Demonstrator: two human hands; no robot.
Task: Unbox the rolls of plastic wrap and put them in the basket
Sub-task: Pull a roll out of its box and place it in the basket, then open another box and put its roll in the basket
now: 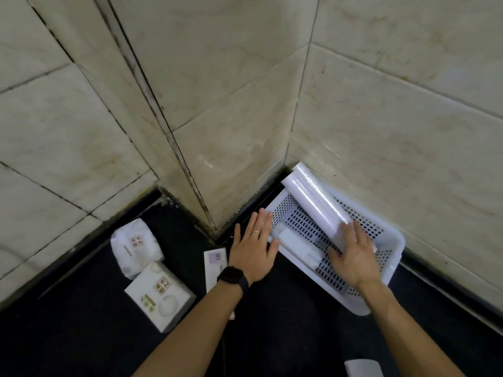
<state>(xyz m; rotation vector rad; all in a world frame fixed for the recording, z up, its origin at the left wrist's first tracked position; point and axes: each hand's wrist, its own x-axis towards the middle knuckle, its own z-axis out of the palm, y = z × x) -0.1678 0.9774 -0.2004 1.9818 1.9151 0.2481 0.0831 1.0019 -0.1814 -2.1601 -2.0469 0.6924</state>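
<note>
While left hand and right hand lie flat, grips apart, the roll rests in the basket.
Glossy film, probably slippery and light; hold it mid-length.

White perforated basket on dark surface.
Inside basket: long roll, far end over rim; short roll, lying flat.
Right grip: flat on long roll.
Left grip: fingers straight, at basket's left rim.
Left of basket: flat box, square box, soft pack.
</note>
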